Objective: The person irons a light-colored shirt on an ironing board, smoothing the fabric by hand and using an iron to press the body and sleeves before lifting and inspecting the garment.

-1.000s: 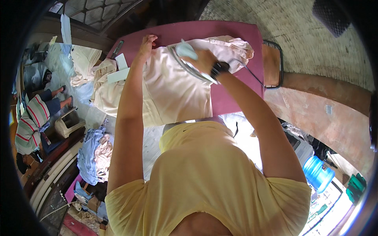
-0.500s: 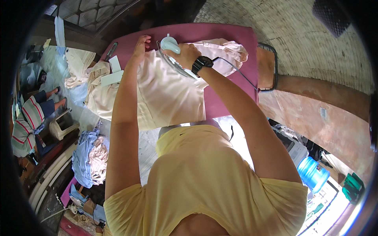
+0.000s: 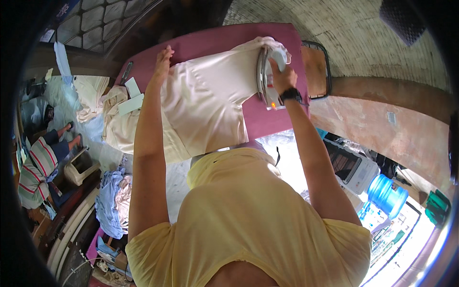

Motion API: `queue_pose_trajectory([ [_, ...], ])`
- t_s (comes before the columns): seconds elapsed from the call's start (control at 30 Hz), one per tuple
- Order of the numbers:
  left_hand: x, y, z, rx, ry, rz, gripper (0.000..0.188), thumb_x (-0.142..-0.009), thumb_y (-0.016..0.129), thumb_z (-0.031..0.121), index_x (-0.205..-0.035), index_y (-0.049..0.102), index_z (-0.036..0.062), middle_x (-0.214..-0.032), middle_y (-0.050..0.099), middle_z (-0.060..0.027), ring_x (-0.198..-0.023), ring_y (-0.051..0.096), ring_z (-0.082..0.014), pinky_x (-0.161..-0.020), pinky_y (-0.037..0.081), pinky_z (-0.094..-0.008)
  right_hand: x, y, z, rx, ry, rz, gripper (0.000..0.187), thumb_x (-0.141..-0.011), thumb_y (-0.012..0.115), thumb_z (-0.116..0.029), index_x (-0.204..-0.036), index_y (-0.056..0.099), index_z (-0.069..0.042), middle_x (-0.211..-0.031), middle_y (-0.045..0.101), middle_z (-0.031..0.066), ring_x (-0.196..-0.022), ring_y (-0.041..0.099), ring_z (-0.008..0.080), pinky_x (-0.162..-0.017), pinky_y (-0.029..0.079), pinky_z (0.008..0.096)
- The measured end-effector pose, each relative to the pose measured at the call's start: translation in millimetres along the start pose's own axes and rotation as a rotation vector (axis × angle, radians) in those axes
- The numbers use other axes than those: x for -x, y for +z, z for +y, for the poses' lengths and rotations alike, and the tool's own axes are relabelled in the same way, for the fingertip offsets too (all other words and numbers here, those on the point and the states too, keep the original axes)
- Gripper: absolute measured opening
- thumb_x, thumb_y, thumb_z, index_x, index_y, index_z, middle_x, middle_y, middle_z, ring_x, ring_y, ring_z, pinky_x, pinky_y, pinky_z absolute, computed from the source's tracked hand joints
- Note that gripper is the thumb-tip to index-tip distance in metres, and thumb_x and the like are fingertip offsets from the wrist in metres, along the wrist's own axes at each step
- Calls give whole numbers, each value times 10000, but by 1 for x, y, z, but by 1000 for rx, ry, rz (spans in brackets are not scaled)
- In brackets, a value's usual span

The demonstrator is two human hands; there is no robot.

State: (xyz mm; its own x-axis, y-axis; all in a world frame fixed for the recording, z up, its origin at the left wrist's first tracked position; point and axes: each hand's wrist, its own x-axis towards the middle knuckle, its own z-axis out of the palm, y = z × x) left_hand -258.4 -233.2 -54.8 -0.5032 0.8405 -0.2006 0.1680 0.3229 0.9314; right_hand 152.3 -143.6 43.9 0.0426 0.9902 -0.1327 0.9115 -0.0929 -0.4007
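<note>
A cream shirt (image 3: 201, 110) is spread over the maroon ironing board (image 3: 205, 43), one sleeve reaching to the right. My right hand (image 3: 285, 79), with a black watch at the wrist, is closed round the handle of a clothes iron (image 3: 268, 81). The iron is over the sleeve end near the board's right side, and a small orange light glows at its heel. My left hand (image 3: 163, 62) rests at the shirt's far left edge, its fingers loosely bent and partly apart, holding nothing I can see.
White cards (image 3: 130, 104) lie on cream cloth at the board's left. A wire rack (image 3: 329, 71) juts out at its right end. Piled clothes (image 3: 109, 203), a stool (image 3: 80, 170) and a seated person (image 3: 40, 162) are to the left. A blue water jug (image 3: 387, 195) stands lower right.
My right hand has carried the iron rightward from the shirt's upper part to the sleeve end, and the sleeve looks flatter. My left hand has shifted slightly, its fingers less curled.
</note>
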Motion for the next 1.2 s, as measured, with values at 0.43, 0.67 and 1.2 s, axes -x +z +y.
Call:
queue_pose_trajectory([
  [0.43,18,5,16,-594,91,-76,408,-621,833,542,-895,751,251,-1076,429,-12,-1075,501,-162,-966,407,-330,4,7,-20,-113,81,179,698,-802,606,-667,-873,703,21,-805,675,273,-869,658,454,-761,524,515],
  [0.67,25,2,26,-376,64,-96,273,-684,831,402,-849,742,204,-1047,437,-6,-981,517,-150,-884,418,-287,50,15,17,-358,-114,-140,539,-845,679,-496,-993,687,21,-669,684,144,-618,703,260,-600,551,382],
  [1.2,33,9,49,-740,133,-138,331,-689,777,475,-855,740,191,-987,539,-7,-1048,533,-215,-929,384,-353,27,31,-78,43,-508,-504,616,-805,614,-623,-1095,674,-83,-937,696,205,-910,668,380,-826,532,462],
])
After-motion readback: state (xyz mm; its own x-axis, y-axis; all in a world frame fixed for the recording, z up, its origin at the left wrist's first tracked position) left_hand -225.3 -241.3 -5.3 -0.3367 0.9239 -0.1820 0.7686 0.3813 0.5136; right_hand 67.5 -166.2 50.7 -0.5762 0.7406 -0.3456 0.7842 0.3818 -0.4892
